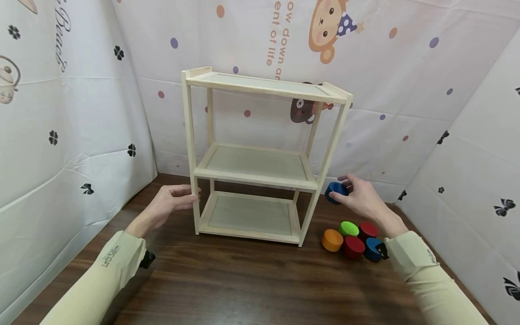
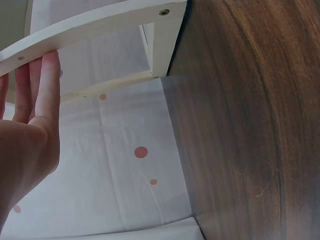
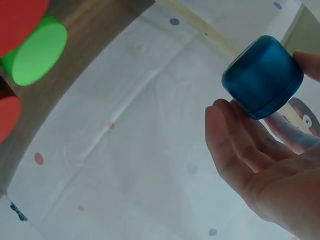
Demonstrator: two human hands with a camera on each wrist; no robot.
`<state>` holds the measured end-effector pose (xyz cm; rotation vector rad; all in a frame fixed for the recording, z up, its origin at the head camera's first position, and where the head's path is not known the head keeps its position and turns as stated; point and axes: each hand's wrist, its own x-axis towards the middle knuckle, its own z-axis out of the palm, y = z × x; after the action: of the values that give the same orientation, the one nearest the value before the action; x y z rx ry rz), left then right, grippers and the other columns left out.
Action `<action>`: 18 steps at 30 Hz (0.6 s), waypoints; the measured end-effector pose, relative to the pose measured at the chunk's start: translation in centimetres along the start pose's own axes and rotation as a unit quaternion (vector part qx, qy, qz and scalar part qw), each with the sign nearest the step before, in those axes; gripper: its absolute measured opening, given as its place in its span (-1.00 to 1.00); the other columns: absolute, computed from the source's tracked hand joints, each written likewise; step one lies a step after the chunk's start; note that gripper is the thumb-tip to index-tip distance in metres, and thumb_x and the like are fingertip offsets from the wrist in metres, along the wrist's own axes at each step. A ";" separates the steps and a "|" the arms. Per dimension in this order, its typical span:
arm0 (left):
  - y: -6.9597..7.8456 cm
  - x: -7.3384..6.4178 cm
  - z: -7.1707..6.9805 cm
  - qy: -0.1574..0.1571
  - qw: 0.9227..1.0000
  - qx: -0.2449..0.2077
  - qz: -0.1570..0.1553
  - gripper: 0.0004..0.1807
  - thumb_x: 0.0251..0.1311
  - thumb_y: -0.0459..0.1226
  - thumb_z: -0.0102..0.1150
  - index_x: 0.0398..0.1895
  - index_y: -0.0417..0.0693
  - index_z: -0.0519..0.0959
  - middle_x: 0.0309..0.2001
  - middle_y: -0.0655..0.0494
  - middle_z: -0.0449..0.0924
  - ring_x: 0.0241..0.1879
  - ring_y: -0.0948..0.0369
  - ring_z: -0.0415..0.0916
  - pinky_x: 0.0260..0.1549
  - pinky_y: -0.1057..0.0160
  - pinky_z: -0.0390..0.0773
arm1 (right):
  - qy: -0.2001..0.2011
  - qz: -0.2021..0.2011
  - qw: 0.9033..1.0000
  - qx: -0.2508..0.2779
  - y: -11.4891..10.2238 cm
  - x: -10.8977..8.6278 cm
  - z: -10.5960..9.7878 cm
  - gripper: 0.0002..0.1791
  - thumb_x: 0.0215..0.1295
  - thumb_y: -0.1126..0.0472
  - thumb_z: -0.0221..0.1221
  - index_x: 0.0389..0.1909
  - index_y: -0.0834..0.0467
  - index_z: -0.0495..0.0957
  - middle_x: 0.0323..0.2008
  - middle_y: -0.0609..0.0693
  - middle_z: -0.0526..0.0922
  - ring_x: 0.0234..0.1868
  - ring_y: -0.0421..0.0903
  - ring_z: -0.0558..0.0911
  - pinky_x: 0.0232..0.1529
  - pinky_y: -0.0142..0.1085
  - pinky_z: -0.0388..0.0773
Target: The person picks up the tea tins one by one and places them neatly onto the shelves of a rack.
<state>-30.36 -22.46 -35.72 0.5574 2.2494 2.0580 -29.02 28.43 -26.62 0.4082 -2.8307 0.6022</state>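
Note:
A cream-coloured wooden shelf rack [image 1: 256, 182] with three boards stands upright on the dark wooden table. At its left side, my left hand [image 1: 172, 203] grips the front post, the thumb in front and fingertips partly hidden behind it. In the left wrist view, the fingers of the left hand [image 2: 42, 110] meet the post's edge [image 2: 95, 25]. To the right of the rack, my right hand [image 1: 363, 198] holds a small round blue cup [image 1: 335, 193] between thumb and fingers, above the table. The right wrist view shows this blue cup [image 3: 262, 77] pinched at its sides.
Below the right hand several small round cups are grouped on the table [image 1: 260, 284]: an orange one [image 1: 332, 240], a green one [image 1: 348, 229], two red ones [image 1: 354, 247] and a blue one [image 1: 373, 249]. White printed cloth [image 1: 252, 117] hangs behind and at both sides.

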 end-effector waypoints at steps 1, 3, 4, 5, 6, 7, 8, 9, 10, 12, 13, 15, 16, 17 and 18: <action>0.0 0.0 0.0 0.000 1.000 0.000 0.000 -0.40 0.24 -0.26 0.24 0.23 -0.50 0.36 -0.08 0.33 0.68 -0.04 0.32 0.64 -0.02 0.24 0.66 | 0.000 0.001 1.000 0.002 -0.1 0.1 -0.2 -0.33 0.29 -0.10 0.20 0.24 0.26 0.32 0.09 0.34 0.53 0.03 0.23 0.57 0.02 0.10 0.62; 0.0 0.0 0.0 0.000 1.000 0.002 -0.001 -0.41 0.24 -0.26 0.24 0.22 -0.48 0.37 -0.08 0.32 0.68 -0.03 0.32 0.64 -0.01 0.24 0.65 | -0.002 0.004 1.000 0.007 -0.3 0.1 -0.7 -0.33 0.29 -0.11 0.20 0.25 0.24 0.31 0.10 0.34 0.52 0.04 0.23 0.56 0.03 0.10 0.62; 0.0 0.0 0.0 0.000 1.000 0.004 -0.002 -0.42 0.24 -0.25 0.24 0.22 -0.46 0.38 -0.07 0.32 0.67 -0.03 0.32 0.64 -0.01 0.23 0.65 | 0.000 0.004 1.000 0.007 -0.5 0.2 -1.0 -0.32 0.29 -0.11 0.19 0.25 0.25 0.31 0.10 0.34 0.52 0.04 0.23 0.56 0.03 0.10 0.62; 0.0 0.0 0.0 0.000 1.000 0.006 -0.003 -0.43 0.24 -0.24 0.24 0.22 -0.44 0.40 -0.06 0.31 0.67 -0.03 0.32 0.64 0.00 0.23 0.65 | 0.001 0.004 1.000 0.007 -0.6 0.3 -1.2 -0.32 0.29 -0.12 0.19 0.25 0.25 0.31 0.10 0.34 0.52 0.04 0.23 0.56 0.02 0.10 0.62; 0.0 -0.1 0.0 0.000 1.000 0.008 -0.004 -0.44 0.24 -0.23 0.25 0.21 -0.42 0.42 -0.05 0.30 0.66 -0.03 0.32 0.64 0.01 0.22 0.65 | 0.002 0.007 1.000 0.008 -0.7 0.3 -1.4 -0.31 0.30 -0.12 0.19 0.25 0.25 0.30 0.10 0.35 0.52 0.04 0.24 0.56 0.02 0.10 0.63; 0.0 -0.1 0.0 0.000 1.000 0.011 -0.006 -0.45 0.24 -0.23 0.25 0.20 -0.39 0.44 -0.05 0.29 0.66 -0.03 0.32 0.64 0.01 0.22 0.65 | 0.004 0.006 1.000 0.005 -0.8 0.3 -1.6 -0.30 0.29 -0.13 0.18 0.25 0.26 0.30 0.10 0.36 0.52 0.04 0.24 0.57 0.00 0.09 0.63; 0.0 -0.1 0.0 0.000 1.000 0.012 -0.007 -0.47 0.23 -0.22 0.25 0.19 -0.36 0.45 -0.04 0.28 0.66 -0.03 0.31 0.64 0.01 0.21 0.65 | 0.005 0.008 1.000 0.004 -0.9 0.4 -1.8 -0.30 0.29 -0.14 0.18 0.25 0.26 0.30 0.09 0.36 0.52 0.03 0.24 0.57 -0.01 0.08 0.64; 0.0 -0.1 0.0 0.001 1.000 0.013 -0.008 -0.48 0.23 -0.22 0.26 0.18 -0.34 0.47 -0.04 0.27 0.65 -0.03 0.31 0.64 0.01 0.21 0.65 | 0.006 0.009 1.000 0.003 -1.0 0.4 -2.0 -0.29 0.29 -0.15 0.18 0.25 0.27 0.30 0.09 0.36 0.52 0.03 0.24 0.57 -0.03 0.07 0.65; 0.0 -0.1 0.0 0.001 1.000 0.014 -0.009 -0.50 0.23 -0.21 0.26 0.17 -0.31 0.49 -0.03 0.27 0.65 -0.03 0.31 0.64 0.01 0.21 0.65 | 0.007 0.009 1.000 0.002 -1.1 0.4 -2.2 -0.29 0.29 -0.15 0.18 0.25 0.27 0.30 0.08 0.36 0.52 0.02 0.24 0.57 -0.04 0.06 0.66; 0.0 -0.1 0.0 0.004 1.000 0.013 -0.009 -0.54 0.23 -0.22 0.26 0.15 -0.27 0.52 -0.04 0.26 0.66 -0.04 0.30 0.64 0.00 0.20 0.65 | 0.007 0.012 1.000 0.004 -1.3 0.5 -2.6 -0.27 0.28 -0.17 0.18 0.26 0.27 0.29 0.09 0.35 0.51 0.03 0.25 0.57 -0.08 0.02 0.68; 0.0 -0.2 0.0 0.005 1.000 0.012 -0.008 -0.54 0.23 -0.22 0.26 0.14 -0.26 0.53 -0.04 0.26 0.66 -0.04 0.29 0.65 0.00 0.21 0.65 | 0.007 0.013 1.000 0.007 -1.3 0.5 -2.7 -0.26 0.28 -0.17 0.18 0.26 0.26 0.28 0.10 0.35 0.50 0.02 0.25 0.56 -0.12 -0.01 0.70; 0.0 -0.2 0.0 0.005 1.000 0.008 -0.007 -0.55 0.22 -0.23 0.27 0.13 -0.26 0.53 -0.05 0.27 0.66 -0.02 0.25 0.65 -0.01 0.22 0.66 | 0.003 0.018 1.000 0.015 -1.4 0.6 -3.0 -0.26 0.28 -0.17 0.19 0.28 0.24 0.26 0.12 0.35 0.47 0.02 0.24 0.56 -0.19 -0.08 0.72; 0.0 -0.2 -0.1 0.005 1.000 0.008 -0.007 -0.55 0.22 -0.23 0.26 0.14 -0.27 0.53 -0.05 0.28 0.66 -0.01 0.23 0.65 -0.01 0.22 0.66 | 0.001 0.020 1.000 0.020 -1.5 0.6 -3.2 -0.25 0.28 -0.17 0.19 0.29 0.23 0.25 0.12 0.34 0.47 0.01 0.24 0.57 -0.22 -0.11 0.73; 0.0 -0.2 -0.1 0.006 1.000 0.007 -0.007 -0.54 0.22 -0.23 0.27 0.14 -0.27 0.53 -0.06 0.28 0.67 0.00 0.21 0.64 -0.02 0.23 0.66 | -0.001 0.023 0.999 0.023 -1.5 0.7 -3.3 -0.25 0.27 -0.17 0.19 0.29 0.23 0.24 0.13 0.34 0.46 0.00 0.23 0.58 -0.25 -0.14 0.73; 0.1 -0.2 -0.1 0.004 1.000 0.006 -0.007 -0.53 0.22 -0.23 0.27 0.14 -0.28 0.52 -0.06 0.29 0.67 0.01 0.19 0.64 -0.02 0.23 0.66 | -0.003 0.025 0.999 0.027 -1.6 0.7 -3.4 -0.23 0.27 -0.18 0.19 0.30 0.23 0.23 0.13 0.34 0.45 -0.01 0.23 0.59 -0.28 -0.17 0.73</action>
<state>-30.19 -22.56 -35.69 0.5346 2.2649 2.0454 -28.67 28.35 -22.78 0.3501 -2.8442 0.6889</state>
